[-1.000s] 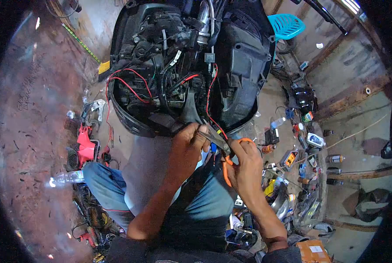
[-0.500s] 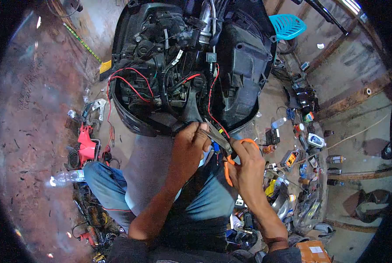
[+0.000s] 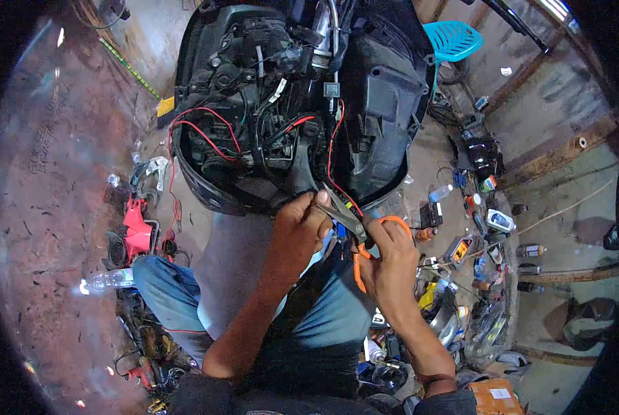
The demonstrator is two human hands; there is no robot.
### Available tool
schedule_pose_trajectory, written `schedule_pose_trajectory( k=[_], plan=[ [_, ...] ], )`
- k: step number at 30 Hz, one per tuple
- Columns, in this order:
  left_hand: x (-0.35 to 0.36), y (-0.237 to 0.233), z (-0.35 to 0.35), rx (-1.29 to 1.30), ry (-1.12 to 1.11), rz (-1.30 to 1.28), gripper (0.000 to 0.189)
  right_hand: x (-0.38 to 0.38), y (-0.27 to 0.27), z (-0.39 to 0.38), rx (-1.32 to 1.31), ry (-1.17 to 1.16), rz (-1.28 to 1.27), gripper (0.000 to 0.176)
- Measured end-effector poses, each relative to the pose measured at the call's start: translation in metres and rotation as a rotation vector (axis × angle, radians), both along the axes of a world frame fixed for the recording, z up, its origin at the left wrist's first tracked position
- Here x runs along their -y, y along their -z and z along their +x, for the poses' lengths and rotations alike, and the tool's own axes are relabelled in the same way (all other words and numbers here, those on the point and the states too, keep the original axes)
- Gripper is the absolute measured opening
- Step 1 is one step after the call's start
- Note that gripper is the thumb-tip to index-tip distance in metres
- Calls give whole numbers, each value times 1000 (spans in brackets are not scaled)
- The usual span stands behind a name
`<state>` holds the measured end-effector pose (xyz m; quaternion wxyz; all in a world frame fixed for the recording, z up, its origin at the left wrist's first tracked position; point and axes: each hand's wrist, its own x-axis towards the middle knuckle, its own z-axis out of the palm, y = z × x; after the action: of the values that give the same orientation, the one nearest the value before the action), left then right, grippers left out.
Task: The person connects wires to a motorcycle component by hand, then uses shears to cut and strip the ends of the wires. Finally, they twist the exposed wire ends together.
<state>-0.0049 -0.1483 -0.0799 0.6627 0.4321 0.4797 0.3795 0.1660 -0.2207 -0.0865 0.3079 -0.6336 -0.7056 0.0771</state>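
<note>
My right hand (image 3: 394,261) grips a pair of scissors (image 3: 348,220) with orange handles, its blades parted and pointing up and left. Facing it, my left hand (image 3: 301,227) is closed in a pinch right at the blade tips; what sits between the fingers is too small or hidden to make out. A red wire (image 3: 332,155) runs down from the black scooter-like body (image 3: 387,93) to the area just behind the scissors. Several more red wires (image 3: 209,137) loop over the left part of that body.
A turquoise plastic chair (image 3: 452,41) stands behind on the right. Bottles, such as a white one (image 3: 500,220), and parts litter the right-hand floor. To the left lie a red plastic part (image 3: 138,227) and a clear bottle (image 3: 108,280). A cardboard box (image 3: 493,397) sits low right.
</note>
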Motion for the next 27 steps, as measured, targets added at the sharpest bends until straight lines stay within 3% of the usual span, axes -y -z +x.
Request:
schedule_pose_trajectory(
  k=[27],
  plan=[
    [-8,3,-16,69,194,54,33,0,-7,-3,-64,8,-5,47]
  ],
)
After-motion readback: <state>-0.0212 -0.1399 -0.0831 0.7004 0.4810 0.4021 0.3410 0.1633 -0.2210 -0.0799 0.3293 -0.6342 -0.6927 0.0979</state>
